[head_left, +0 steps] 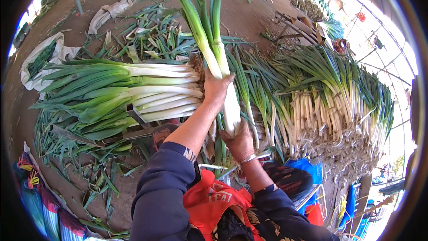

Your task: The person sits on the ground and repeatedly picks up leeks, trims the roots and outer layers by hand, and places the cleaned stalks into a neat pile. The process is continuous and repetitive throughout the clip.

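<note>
My left hand (217, 90) is wrapped round the stalks of two or so large green onions (232, 109), which stand tilted in front of me with their leaves up. Lower down, my right hand (240, 142), a bracelet at its wrist, grips the white bottom end; its fingers partly cover that end. To the left, a stack of trimmed green onions (165, 93) lies with white ends toward my hands and leaves pointing left, on a metal frame (136, 115). On the right, a large heap of green onions (327, 111) still has earthy roots.
Cut leaves (149, 35) litter the ground beyond and below the stack. A white sack (67, 53) with greens sits at far left, and a pale cloth (111, 11) lies behind. Colourful bags (40, 196) are at lower left. Blue plastic (310, 169) lies to my right.
</note>
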Action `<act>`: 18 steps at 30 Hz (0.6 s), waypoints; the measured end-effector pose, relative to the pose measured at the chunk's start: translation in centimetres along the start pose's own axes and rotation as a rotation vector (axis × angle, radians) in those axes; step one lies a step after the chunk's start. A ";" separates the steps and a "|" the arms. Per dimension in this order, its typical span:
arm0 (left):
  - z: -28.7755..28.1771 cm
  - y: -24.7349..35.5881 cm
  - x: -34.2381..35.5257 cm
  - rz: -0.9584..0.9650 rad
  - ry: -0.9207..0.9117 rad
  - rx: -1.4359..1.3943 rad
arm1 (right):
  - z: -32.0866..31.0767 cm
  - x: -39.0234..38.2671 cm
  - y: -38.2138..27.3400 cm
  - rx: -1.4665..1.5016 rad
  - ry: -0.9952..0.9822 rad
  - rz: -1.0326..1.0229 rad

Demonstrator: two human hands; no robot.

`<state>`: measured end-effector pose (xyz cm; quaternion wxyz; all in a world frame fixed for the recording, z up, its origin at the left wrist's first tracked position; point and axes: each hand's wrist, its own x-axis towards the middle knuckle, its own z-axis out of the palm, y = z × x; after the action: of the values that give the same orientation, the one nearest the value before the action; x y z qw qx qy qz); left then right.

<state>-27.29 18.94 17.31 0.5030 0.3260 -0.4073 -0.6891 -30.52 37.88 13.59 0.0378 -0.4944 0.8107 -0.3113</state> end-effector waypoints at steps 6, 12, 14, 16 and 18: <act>-1.6 3.2 -0.6 -0.192 -0.122 -0.221 | -1.9 -2.0 -1.1 0.195 -0.212 0.103; -2.7 4.1 -0.7 -0.312 -0.231 -0.428 | -4.5 -3.8 -1.7 0.253 -0.248 0.106; -2.5 4.5 -1.2 -0.309 -0.222 -0.322 | -4.2 -3.8 -0.3 0.509 -0.211 0.176; -2.7 5.0 -1.5 -0.340 -0.217 -0.201 | -4.2 -3.6 1.0 0.723 -0.216 0.387; -1.9 7.1 -2.7 -0.336 -0.203 -0.098 | -5.0 -3.2 0.9 0.673 -0.197 0.356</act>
<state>-21.80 19.95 22.89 0.3524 0.2936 -0.3617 -0.8117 -31.45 43.17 16.34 0.3290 -0.3335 0.7288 -0.4995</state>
